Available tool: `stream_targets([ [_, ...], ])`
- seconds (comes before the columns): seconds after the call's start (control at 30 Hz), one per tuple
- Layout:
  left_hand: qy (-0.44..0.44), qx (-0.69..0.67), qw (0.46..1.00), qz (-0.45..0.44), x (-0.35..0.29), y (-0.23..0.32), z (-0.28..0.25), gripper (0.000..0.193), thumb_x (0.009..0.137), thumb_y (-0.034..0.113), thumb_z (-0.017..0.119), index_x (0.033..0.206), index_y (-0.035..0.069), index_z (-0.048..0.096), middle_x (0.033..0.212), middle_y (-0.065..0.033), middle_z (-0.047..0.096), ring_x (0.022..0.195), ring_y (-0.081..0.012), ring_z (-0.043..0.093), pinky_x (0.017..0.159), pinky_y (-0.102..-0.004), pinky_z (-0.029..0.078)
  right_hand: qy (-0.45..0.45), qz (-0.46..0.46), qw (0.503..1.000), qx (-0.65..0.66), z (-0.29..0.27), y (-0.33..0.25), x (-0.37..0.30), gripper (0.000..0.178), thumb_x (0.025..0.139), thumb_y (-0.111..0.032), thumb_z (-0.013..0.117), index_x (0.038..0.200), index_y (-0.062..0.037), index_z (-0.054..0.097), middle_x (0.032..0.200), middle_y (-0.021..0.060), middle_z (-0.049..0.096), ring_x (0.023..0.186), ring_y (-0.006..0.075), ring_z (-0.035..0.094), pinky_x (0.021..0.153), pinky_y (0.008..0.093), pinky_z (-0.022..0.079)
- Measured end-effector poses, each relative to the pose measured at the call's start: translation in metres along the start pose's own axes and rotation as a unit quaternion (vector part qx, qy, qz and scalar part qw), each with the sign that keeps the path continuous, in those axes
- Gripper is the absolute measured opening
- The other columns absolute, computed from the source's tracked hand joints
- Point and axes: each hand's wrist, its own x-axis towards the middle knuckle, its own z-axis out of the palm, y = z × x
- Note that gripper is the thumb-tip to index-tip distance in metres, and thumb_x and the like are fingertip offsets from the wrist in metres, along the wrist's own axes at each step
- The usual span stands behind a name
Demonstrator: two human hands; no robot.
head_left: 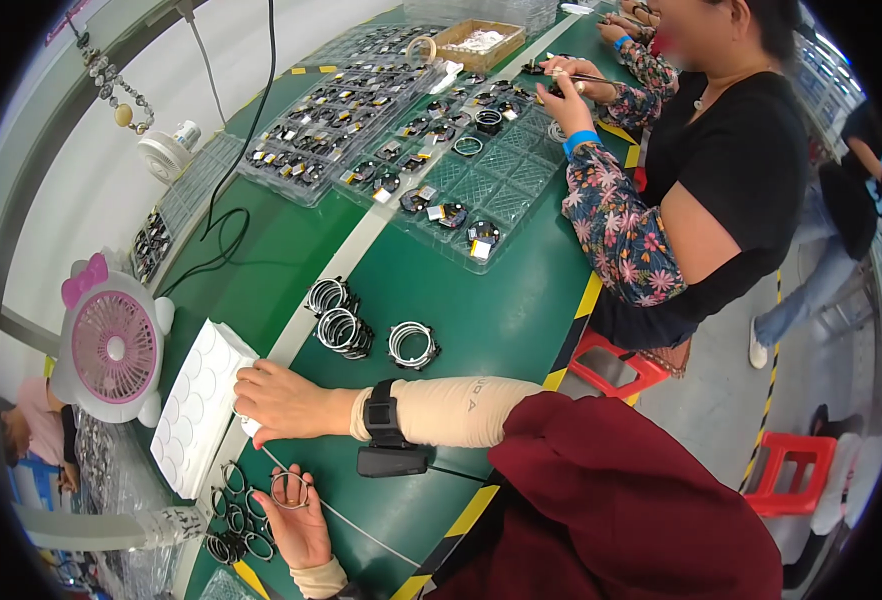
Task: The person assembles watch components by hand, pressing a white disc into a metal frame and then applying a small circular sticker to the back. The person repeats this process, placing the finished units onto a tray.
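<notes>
My left hand (301,530), near the front edge, pinches a thin metal ring (289,491) between thumb and fingers. Just beyond it, my right hand (279,400) is closed around a small white object (250,427), mostly hidden by the fingers. A thin pale line, like a cord or rod, runs from there toward the table's edge. Beside the right fingers stands a white box (189,415) with a scalloped pattern. Several loose dark-and-silver rings (236,508) lie left of my left hand. Stacked rings (343,333) and another ring stack (412,345) stand beyond my right forearm.
Clear plastic trays (501,190) hold round black parts farther along the green table (441,290). A pink-and-white fan (114,340) stands at the left. A co-worker (711,170) handles a part at the right. A black cable (223,225) hangs onto the table. Red stools (789,475) stand on the floor.
</notes>
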Motion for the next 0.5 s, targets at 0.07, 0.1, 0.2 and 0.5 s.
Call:
stream_targets([
  [0.07,0.018,0.012,1.000,0.004,0.000,-0.001,0.004,0.047,0.092,0.038,0.042,0.122,0.001,0.041,0.117,-0.0188,0.051,0.103,-0.0314,0.052,0.085,-0.0375,0.050,0.001,-0.003,1.000,-0.002,0.002,0.003,0.002,0.046,0.060,-0.042,0.070,0.080,-0.0039,0.054,0.083,0.0058,0.049,0.091,0.0227,0.044,0.081,0.0343,0.035],
  [0.1,0.035,0.023,0.999,0.010,0.000,-0.002,0.007,0.047,0.091,0.039,0.042,0.120,0.002,0.042,0.115,-0.0178,0.052,0.101,-0.0299,0.054,0.083,-0.0362,0.051,0.002,-0.007,1.000,-0.005,0.003,0.005,0.003,0.044,0.060,-0.041,0.070,0.079,-0.0040,0.054,0.084,0.0058,0.049,0.092,0.0229,0.044,0.082,0.0343,0.036],
  [0.2,0.052,0.034,0.998,0.014,0.001,-0.003,0.010,0.047,0.091,0.040,0.042,0.119,0.002,0.043,0.113,-0.0168,0.053,0.098,-0.0286,0.055,0.081,-0.0349,0.052,0.014,-0.017,0.999,-0.025,0.007,0.010,0.007,0.043,0.060,-0.041,0.069,0.078,-0.0044,0.054,0.083,0.0050,0.049,0.091,0.0226,0.045,0.081,0.0338,0.036],
  [0.5,0.014,0.005,1.000,0.007,0.002,-0.002,0.005,0.047,0.092,0.038,0.042,0.120,0.001,0.043,0.116,-0.0188,0.051,0.103,-0.0314,0.052,0.085,-0.0377,0.050,0.015,-0.040,0.994,-0.101,0.008,0.007,0.007,0.040,0.062,-0.042,0.066,0.074,-0.0043,0.057,0.077,0.0030,0.048,0.083,0.0209,0.044,0.073,0.0321,0.036],
])
